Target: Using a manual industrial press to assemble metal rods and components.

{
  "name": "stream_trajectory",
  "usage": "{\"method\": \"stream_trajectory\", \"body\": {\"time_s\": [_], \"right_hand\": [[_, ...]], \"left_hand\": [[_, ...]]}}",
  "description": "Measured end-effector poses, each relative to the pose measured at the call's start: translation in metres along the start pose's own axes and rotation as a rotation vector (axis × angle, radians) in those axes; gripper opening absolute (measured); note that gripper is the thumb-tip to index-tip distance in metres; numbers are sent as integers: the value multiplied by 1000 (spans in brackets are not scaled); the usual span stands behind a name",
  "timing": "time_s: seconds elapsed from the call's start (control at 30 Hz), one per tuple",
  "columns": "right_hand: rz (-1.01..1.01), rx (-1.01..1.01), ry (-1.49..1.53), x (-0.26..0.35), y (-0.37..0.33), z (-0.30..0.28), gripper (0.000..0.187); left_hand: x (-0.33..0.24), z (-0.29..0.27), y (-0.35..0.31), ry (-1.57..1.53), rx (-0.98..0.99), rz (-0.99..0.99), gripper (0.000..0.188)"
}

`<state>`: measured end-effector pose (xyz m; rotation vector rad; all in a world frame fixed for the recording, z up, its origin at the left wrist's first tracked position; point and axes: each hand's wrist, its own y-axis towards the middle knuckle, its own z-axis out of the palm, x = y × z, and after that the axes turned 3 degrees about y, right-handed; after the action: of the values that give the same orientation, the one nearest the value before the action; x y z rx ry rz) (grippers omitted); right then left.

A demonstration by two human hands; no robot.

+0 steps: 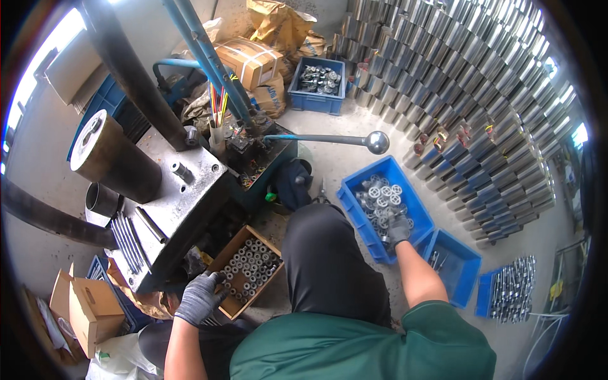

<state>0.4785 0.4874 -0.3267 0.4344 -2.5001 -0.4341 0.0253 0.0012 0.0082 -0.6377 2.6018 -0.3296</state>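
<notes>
In the head view, the left hand (199, 296) in a grey knitted glove was seen lowered over the brown cardboard box of small grey metal sleeves (248, 269), fingers curled at its near corner; whether a sleeve was gripped could not be told. The right hand (398, 228), also gloved, was sunk into the blue plastic crate of round silver spoked metal parts (384, 204), fingers bent around the parts, a firm hold not discernible. A single part would best be pinched by its rim and lifted straight, so that neighbours were not dragged out. A strapped brown carton (248, 60) was stacked behind the grey press machine (177, 202), with crumpled tan paper sacks (278, 22) beyond. An open brown carton (88, 310) lay at lower left.
</notes>
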Motion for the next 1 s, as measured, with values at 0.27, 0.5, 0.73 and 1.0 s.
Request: {"method": "stream_trajectory", "body": {"time_s": [0.27,0.5,0.73,1.0], "right_hand": [[489,93,-24,49,-18,2,46],[1013,-138,1158,65,-14,11,16],[1136,-80,1394,-11,-7,60,40],[1126,127,1597,31,26,21,38]], "left_hand": [[7,3,4,7,60,-15,40],[9,4,7,62,104,-30,41],[16,15,13,155,207,-83,45],[25,25,8,134,125,2,40]]}}
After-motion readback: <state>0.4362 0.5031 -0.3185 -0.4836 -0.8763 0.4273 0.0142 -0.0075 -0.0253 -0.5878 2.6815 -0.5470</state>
